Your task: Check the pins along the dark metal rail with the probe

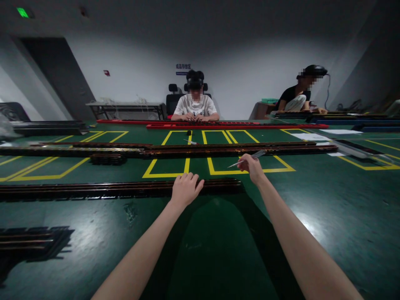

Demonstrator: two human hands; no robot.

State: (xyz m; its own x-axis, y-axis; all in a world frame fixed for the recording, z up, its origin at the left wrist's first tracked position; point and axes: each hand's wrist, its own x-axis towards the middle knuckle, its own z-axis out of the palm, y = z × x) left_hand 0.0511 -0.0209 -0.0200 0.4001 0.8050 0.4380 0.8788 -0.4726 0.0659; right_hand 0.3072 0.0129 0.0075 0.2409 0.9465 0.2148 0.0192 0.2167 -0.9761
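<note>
My left hand lies palm down across the near bundle of long dark strips, close to its right end. Its fingers reach over the far edge and the thumb is spread apart. Above and to the right of that end, my right hand is closed round a thin pointed tool with a clear handle. The tool's metal tip points left, over the yellow-taped table surface, apart from the strips. Beyond both hands a longer bundle of dark strips runs across the table.
A short dark stack and a small white tool lie farther off. More strips stand at the lower left. Red rails lie before a seated person. Another person sits at the right, near paper sheets.
</note>
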